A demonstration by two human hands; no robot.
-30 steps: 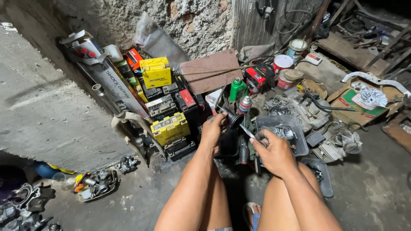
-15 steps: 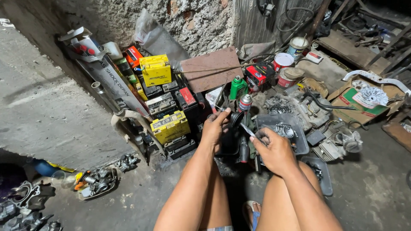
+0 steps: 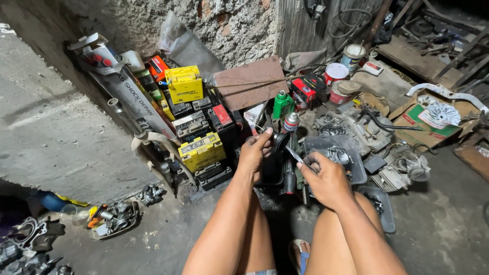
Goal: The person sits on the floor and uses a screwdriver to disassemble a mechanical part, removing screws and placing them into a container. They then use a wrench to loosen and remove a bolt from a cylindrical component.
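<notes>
Position: just below frame centre, your left hand (image 3: 253,153) grips the black rounded engine part (image 3: 277,160). Your right hand (image 3: 326,178), immediately right, pinches a thin metal blade (image 3: 294,154) angled up-left toward it.

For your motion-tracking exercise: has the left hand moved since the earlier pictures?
Yes, slightly: the left hand has edged up on the black part, toward the green spray can.

A rough grey stone wall (image 3: 224,25) stands behind. The grey concrete floor (image 3: 438,224) is dirty and dim.
</notes>
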